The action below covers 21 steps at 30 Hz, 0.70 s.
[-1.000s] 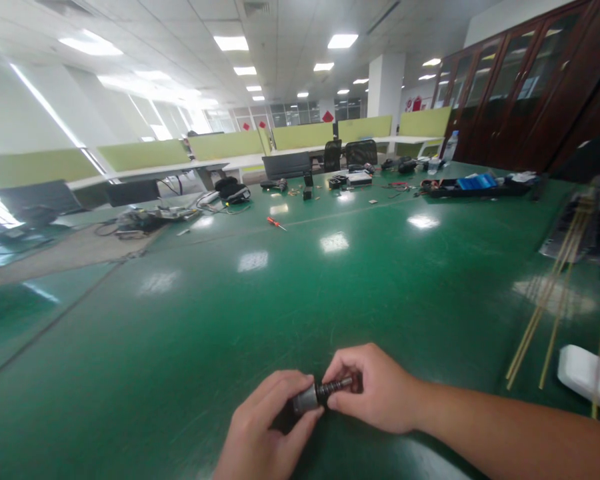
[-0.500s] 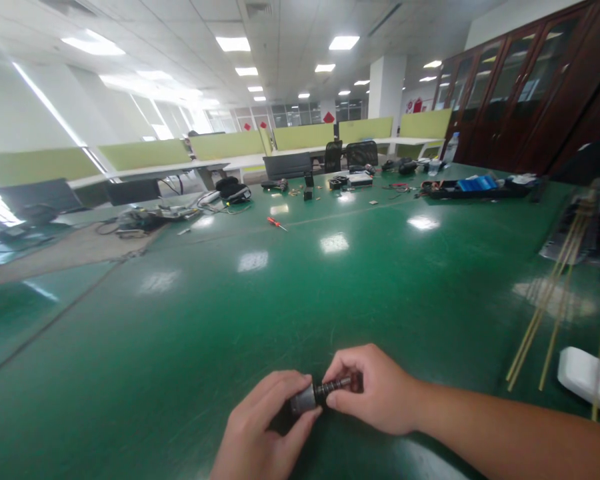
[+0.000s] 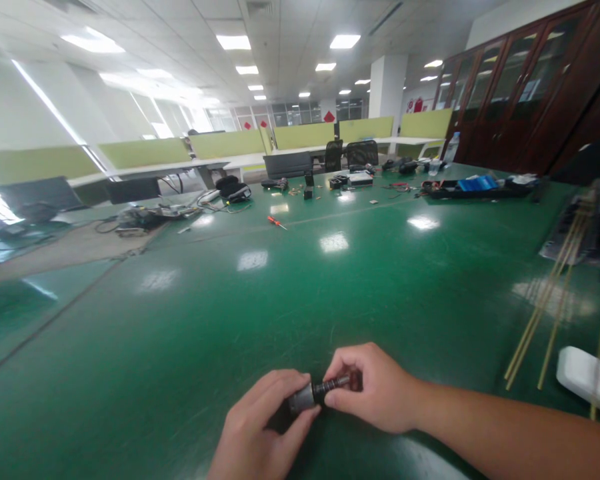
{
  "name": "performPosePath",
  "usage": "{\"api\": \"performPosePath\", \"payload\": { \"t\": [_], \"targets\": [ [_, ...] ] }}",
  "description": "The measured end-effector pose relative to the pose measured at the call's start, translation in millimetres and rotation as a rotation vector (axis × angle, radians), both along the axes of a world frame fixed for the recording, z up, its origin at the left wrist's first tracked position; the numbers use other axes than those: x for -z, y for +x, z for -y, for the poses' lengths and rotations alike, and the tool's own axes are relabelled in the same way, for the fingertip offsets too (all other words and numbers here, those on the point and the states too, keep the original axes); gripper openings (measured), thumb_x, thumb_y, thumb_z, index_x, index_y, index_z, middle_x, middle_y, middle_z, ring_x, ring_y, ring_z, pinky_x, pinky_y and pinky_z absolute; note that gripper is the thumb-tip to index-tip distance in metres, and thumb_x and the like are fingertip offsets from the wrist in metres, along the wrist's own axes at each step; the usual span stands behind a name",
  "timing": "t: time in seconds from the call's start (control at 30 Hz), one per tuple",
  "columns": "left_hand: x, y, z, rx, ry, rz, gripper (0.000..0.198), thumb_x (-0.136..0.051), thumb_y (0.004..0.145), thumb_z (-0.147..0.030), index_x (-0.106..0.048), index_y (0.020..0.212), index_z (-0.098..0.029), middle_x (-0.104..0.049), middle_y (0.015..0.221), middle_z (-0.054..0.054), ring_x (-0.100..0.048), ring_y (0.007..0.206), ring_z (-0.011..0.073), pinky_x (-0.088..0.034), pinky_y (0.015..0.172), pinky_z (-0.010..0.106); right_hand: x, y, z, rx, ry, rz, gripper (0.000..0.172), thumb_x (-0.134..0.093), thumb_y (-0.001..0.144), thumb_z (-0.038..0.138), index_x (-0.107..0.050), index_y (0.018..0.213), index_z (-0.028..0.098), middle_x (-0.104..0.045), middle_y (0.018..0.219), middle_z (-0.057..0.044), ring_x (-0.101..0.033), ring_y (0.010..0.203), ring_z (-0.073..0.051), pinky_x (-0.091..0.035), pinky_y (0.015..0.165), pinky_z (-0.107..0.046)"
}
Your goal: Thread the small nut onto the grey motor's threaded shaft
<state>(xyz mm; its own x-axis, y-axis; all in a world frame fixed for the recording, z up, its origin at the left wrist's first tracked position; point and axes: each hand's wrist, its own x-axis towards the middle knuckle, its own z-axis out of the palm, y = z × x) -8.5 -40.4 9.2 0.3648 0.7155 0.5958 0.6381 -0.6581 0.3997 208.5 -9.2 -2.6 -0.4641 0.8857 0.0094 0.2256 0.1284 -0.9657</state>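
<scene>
A small metal part with a grey cylindrical body (image 3: 301, 399) and a thinner, ridged dark stem (image 3: 331, 386) is held just above or on the green table; I cannot tell which. My left hand (image 3: 266, 417) is closed round the grey body, thumb below and fingers over the top. From the other side, my right hand (image 3: 375, 390) pinches the stem between thumb and forefinger. The stem's far end is partly hidden inside the right hand's curled fingers, where something reddish-brown shows.
On the green table (image 3: 280, 300) lies a red-handled screwdriver (image 3: 277, 223). Thin yellowish sticks (image 3: 543, 313) and a white rounded object (image 3: 587, 380) are at the right. A black tray with blue material (image 3: 480, 187), a bottle (image 3: 451, 148) and cable clutter (image 3: 165, 215) stand farther back.
Both hands keep the same hold on the metal part. The part and the hands have shifted very slightly to the left.
</scene>
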Motion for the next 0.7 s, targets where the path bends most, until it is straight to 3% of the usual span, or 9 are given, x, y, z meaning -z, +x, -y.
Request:
{"api": "performPosePath", "payload": {
  "t": [0.7],
  "targets": [
    [-1.8, -2.5, -0.1, -0.02, 0.022, -0.007, 0.016, -0.068, 0.087, -0.025, -0.068, 0.103, -0.024, -0.074, 0.092, 0.001, -0.073, 0.08, 0.0146, -0.06, 0.074, 0.019, -1.0, -0.1, 0.6, 0.033, -0.008, -0.01, 0.011, -0.073, 0.073, 0.023, -0.07, 0.078, 0.014, -0.06, 0.061, 0.002, -0.05, 0.054, -0.01, -0.036, 0.051, -0.02]
  ]
}}
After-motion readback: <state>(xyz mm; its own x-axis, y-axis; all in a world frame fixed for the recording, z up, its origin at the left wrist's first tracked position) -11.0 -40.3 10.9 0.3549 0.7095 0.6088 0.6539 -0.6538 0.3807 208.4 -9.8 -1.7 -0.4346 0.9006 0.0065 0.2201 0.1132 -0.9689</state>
